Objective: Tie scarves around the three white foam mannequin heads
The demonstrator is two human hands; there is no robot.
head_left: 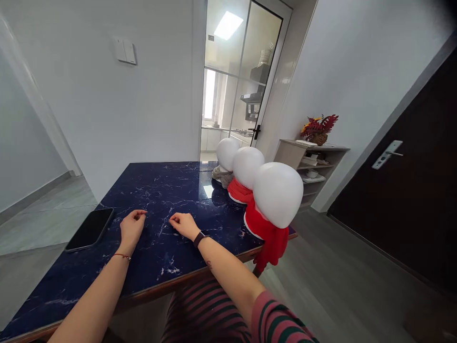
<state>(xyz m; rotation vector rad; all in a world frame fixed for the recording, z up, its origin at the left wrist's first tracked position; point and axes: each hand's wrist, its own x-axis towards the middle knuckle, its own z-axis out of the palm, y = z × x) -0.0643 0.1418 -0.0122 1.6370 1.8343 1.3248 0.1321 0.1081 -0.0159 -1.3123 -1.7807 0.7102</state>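
Observation:
My left hand (133,227) rests on the dark blue marbled table (157,186) with its fingers curled together and nothing visible in them. To its left lies a black phone (91,229), apart from the fingers. My right hand (183,225) is also on the table, fingers loosely closed, with no object showing in it. On the right stand three smooth white head-shaped forms. The nearest form (279,193) and the middle form (249,166) have red cloth around their bases; the far form (227,153) has grey-brown cloth.
Red cloth (276,245) hangs over the table's right edge. Beyond are a low shelf unit (314,145) with a basket of red leaves (319,131), a glass door (237,71) and a dark door (403,190). A wall (153,105) stands behind the table.

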